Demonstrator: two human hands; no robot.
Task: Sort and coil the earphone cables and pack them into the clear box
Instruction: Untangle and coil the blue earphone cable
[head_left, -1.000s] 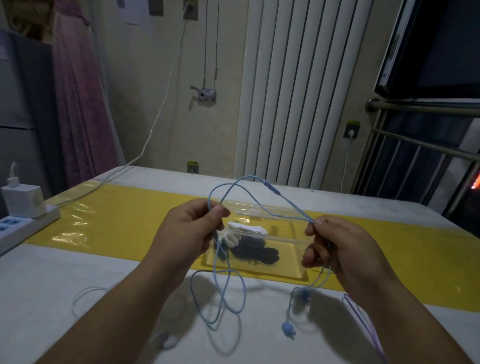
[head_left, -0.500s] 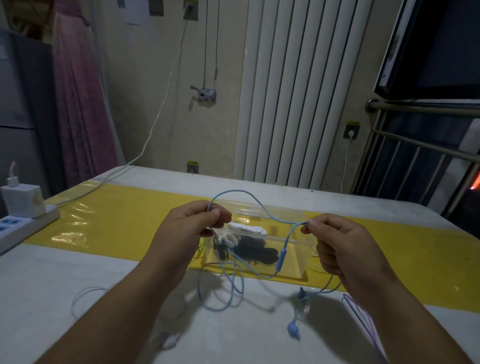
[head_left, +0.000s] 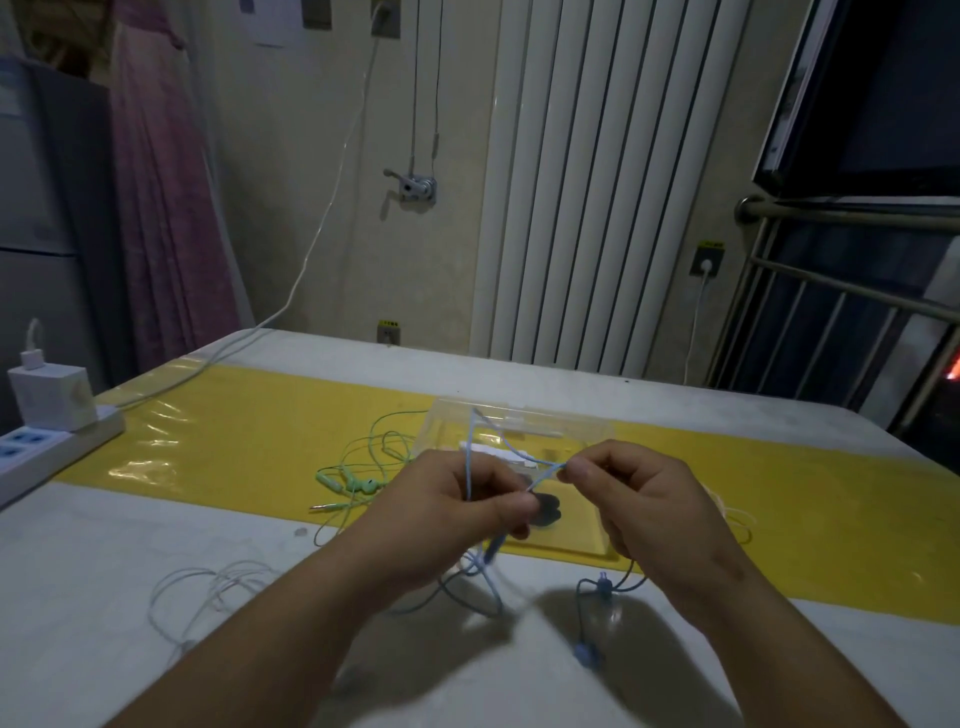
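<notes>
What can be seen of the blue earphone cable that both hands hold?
The blue earphone cable is thin, light blue and looks rubbery. The left hand and the right hand each pinch it. Between them it forms a narrow loop that rises in front of the clear box. Below the hands it hangs in slack curves to the white table, where its two blue earbuds are.

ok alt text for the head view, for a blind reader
The left hand and right hand pinch a blue earphone cable above a white table, before a clear box on a yellow strip. Green earphones lie left of the box.
</notes>
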